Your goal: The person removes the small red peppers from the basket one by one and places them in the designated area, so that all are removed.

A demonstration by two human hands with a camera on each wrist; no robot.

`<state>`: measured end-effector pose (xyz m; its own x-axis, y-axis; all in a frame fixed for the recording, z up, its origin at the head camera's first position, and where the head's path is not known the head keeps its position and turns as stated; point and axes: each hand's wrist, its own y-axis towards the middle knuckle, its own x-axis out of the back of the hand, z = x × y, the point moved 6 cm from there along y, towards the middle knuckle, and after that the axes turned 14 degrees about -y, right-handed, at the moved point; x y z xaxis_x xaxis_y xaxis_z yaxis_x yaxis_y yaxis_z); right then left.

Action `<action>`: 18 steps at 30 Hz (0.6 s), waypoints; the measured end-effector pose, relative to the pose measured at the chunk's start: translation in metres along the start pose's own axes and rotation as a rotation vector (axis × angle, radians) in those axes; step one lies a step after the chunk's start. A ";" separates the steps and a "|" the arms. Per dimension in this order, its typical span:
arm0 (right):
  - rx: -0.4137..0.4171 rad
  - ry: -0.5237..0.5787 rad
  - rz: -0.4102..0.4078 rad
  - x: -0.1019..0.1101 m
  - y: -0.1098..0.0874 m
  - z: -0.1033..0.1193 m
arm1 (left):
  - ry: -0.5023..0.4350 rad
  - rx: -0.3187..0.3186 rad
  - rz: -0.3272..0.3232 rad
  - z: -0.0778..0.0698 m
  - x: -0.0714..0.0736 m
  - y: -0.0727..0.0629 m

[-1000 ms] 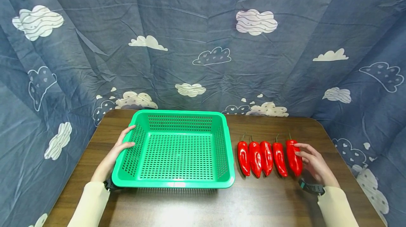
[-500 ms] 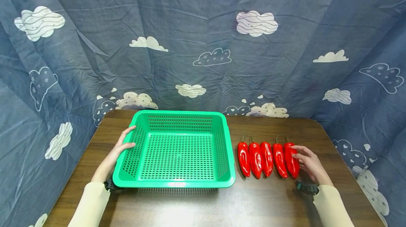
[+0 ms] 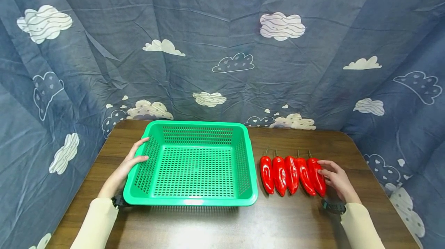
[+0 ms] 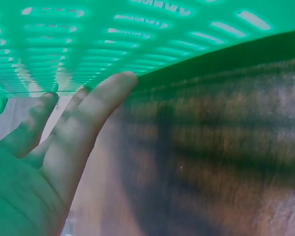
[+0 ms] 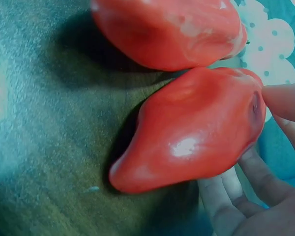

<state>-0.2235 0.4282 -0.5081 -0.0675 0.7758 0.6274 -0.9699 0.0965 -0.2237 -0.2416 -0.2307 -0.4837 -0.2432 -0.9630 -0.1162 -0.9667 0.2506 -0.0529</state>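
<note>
Five fingers of my left hand [image 3: 122,171] meet the left wall of a green plastic basket [image 3: 194,202]: two digits lap over its rim, and the others lie outside under it in the left wrist view. My right hand [image 3: 338,181] holds the rightmost long red pepper [image 3: 318,182] by its side near the stem end. In the right wrist view that glossy pepper [image 5: 187,132] lies on the table with the fingers around its broad end. Close along its left side lies another red pepper [image 3: 304,177], leading a row of several.
More red peppers [image 3: 279,175] lie side by side, stems pointing away, just right of the basket. The brown wooden table [image 3: 278,222] ends at a blue curtain [image 3: 229,32] with white clouds behind it.
My right hand has moved left with the rightmost pepper, which now sits against its neighbour. That neighbour has shifted left too, closing the gap in the row. The left hand stays at the basket.
</note>
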 end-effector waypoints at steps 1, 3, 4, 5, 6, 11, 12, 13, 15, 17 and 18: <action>0.004 0.012 -0.004 0.001 0.000 0.000 | 0.023 -0.011 0.002 -0.001 0.001 0.000; 0.018 0.041 -0.014 0.002 0.000 0.000 | 0.054 -0.037 0.007 -0.003 0.004 0.001; 0.026 0.057 -0.020 0.002 0.000 0.001 | 0.069 -0.056 0.010 -0.004 0.005 0.001; 0.035 0.070 -0.027 0.003 0.000 0.002 | 0.088 -0.075 0.015 -0.006 0.006 0.002; 0.043 0.078 -0.036 0.004 0.000 0.003 | 0.100 -0.086 0.018 -0.008 0.006 0.002; 0.088 0.104 -0.101 0.010 -0.001 0.017 | 0.171 -0.120 0.047 -0.020 0.008 -0.002; 0.102 0.103 -0.115 0.011 -0.002 0.021 | 0.193 -0.120 0.052 -0.023 0.008 -0.003; 0.116 0.103 -0.127 0.012 -0.002 0.026 | 0.213 -0.122 0.061 -0.026 0.008 -0.004; 0.148 0.102 -0.149 0.013 -0.004 0.037 | 0.271 -0.127 0.074 -0.035 0.008 -0.007; 0.179 0.103 -0.160 0.012 -0.006 0.048 | 0.346 -0.130 0.081 -0.046 0.006 -0.010; 0.208 0.106 -0.162 0.011 0.000 0.045 | 0.381 -0.132 0.082 -0.052 0.005 -0.011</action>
<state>-0.2343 0.4087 -0.4676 0.1069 0.8228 0.5581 -0.9939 0.1031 0.0384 -0.2358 -0.2432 -0.4322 -0.3082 -0.9144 0.2624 -0.9388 0.3369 0.0716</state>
